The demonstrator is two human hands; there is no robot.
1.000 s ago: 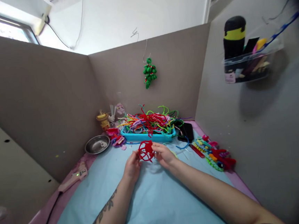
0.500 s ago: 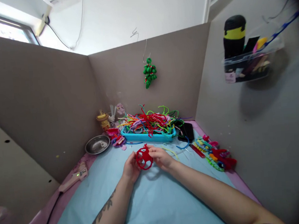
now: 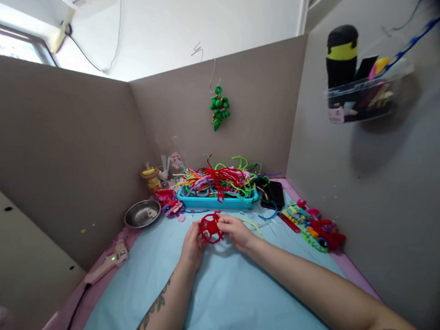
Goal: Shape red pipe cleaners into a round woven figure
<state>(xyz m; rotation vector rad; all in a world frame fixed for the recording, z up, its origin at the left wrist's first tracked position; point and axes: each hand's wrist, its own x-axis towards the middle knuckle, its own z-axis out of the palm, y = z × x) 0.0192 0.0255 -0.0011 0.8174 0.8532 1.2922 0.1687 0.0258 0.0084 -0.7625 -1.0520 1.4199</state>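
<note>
A round red openwork piece, apparently bent from pipe cleaners [image 3: 211,228], is held up over the light blue table cover [image 3: 231,297]. It has an outer ring with spokes and a filled middle. My left hand [image 3: 192,243] grips its left edge, the fingers partly behind it. At the right edge, my right hand [image 3: 236,231] pinches it between thumb and fingers. Just beyond my hands stands a blue tray [image 3: 219,203] heaped with many-coloured pipe cleaners [image 3: 221,180]. A yellow-green pipe cleaner [image 3: 254,225] lies beside my right hand.
Left, a metal bowl [image 3: 142,214] holds small white bits; nearer lies a pink glue gun [image 3: 107,264] with a cord. Right, a black phone [image 3: 272,195], a red-handled tool [image 3: 290,222] and colourful finished pieces [image 3: 318,228] lie along the partition. A clear bin [image 3: 361,101] hangs there.
The red piece has tilted in my hands, so its ring looks flatter and its middle more filled. Both hands keep their hold, nearly in the same place.
</note>
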